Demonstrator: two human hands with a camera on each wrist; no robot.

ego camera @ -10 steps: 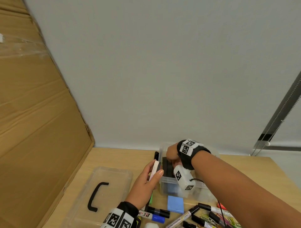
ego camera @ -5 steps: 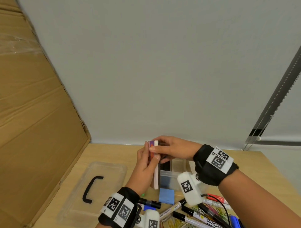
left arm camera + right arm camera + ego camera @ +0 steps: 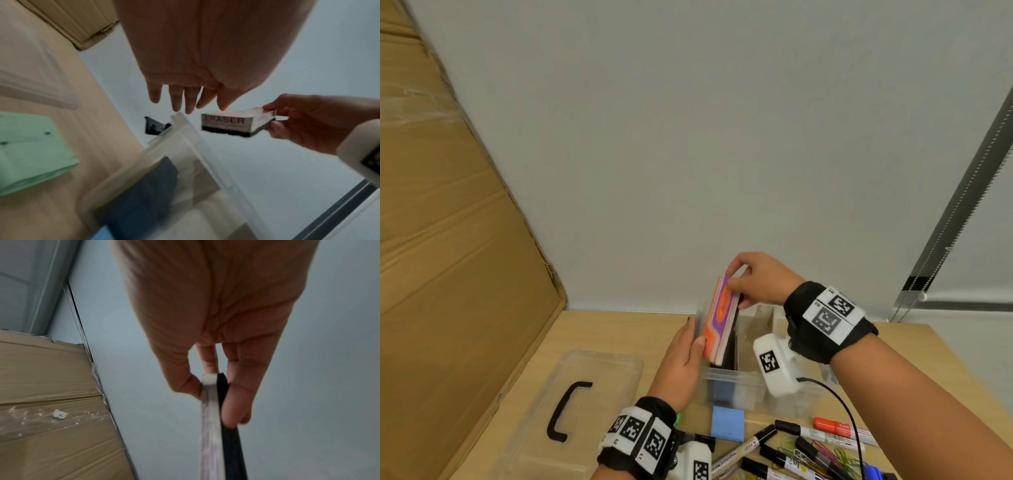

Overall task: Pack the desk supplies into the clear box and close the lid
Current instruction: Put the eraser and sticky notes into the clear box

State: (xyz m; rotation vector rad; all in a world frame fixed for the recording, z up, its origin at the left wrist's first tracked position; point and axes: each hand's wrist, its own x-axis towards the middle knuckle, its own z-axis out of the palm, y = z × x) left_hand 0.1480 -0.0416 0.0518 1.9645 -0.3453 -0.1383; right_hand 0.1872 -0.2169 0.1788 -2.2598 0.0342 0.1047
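Note:
A whiteboard eraser (image 3: 722, 318) with an orange and purple face, white body and black felt hangs tilted, its lower end inside the clear box (image 3: 739, 379). My right hand (image 3: 738, 291) pinches its top end between thumb and fingers, which shows close up in the right wrist view (image 3: 213, 395). My left hand (image 3: 693, 334) is beside the box's left wall with straight fingers, its thumb tip touching the eraser (image 3: 226, 123). The box (image 3: 185, 146) holds a dark blue item (image 3: 148, 186).
The clear lid (image 3: 571, 394) with a black handle lies flat at the left. A blue sticky pad (image 3: 727, 423), several markers (image 3: 822, 435) and coloured paper clips (image 3: 825, 455) lie before the box. A green pad (image 3: 30, 154) lies nearby. Cardboard (image 3: 448, 240) walls the left side.
The eraser passed from my left hand to my right, which came out of the box and took its top end. It now tilts lower into the box, the left hand only touching it.

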